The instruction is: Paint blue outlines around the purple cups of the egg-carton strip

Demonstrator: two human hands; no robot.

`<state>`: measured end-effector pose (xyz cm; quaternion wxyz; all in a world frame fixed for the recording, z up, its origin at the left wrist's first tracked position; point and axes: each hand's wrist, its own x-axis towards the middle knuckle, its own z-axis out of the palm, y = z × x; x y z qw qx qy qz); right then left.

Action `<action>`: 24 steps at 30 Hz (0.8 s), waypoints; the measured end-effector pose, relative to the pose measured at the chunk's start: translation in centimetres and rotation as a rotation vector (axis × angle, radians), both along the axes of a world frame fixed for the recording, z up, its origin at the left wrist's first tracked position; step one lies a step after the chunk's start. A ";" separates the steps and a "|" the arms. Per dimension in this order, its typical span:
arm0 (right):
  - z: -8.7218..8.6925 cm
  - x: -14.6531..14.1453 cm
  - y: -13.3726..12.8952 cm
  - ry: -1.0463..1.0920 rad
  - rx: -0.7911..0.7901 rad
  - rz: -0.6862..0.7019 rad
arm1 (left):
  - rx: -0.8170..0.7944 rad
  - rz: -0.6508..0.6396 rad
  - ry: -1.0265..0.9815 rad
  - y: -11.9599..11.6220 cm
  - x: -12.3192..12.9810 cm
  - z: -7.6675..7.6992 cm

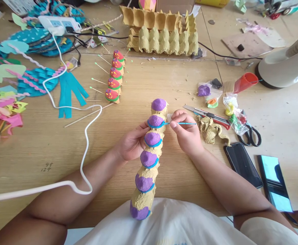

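A long strip of egg carton (143,173) with purple clay caps runs upright through the middle of the view, its near end by the white shirt. Blue bands edge most of the caps. My left hand (134,142) holds the strip from its left side, fingertips partly hidden behind it. My right hand (187,134) pinches a thin blue stick (187,123) whose tip touches the blue band below the second cap from the far end. Something small and whitish shows by the right fingers.
A finished-looking row of red and green caps (115,74) stands behind. A white cable (86,139) crosses at left. Knife (215,117), scissors (252,135), two phones (243,163), clay bags (210,93) and a red cup (246,82) lie right; egg cartons (168,41) at the back.
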<state>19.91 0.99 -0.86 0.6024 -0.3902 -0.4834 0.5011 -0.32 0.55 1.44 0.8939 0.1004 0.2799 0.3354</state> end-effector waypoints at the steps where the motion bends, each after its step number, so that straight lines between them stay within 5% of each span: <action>1: 0.0 0.0 0.0 0.018 0.002 0.020 | -0.015 -0.002 0.000 0.0 0.0 0.1; 24: -0.4 0.0 0.1 0.025 -0.063 0.072 | -0.065 -0.023 -0.020 0.0 0.0 0.2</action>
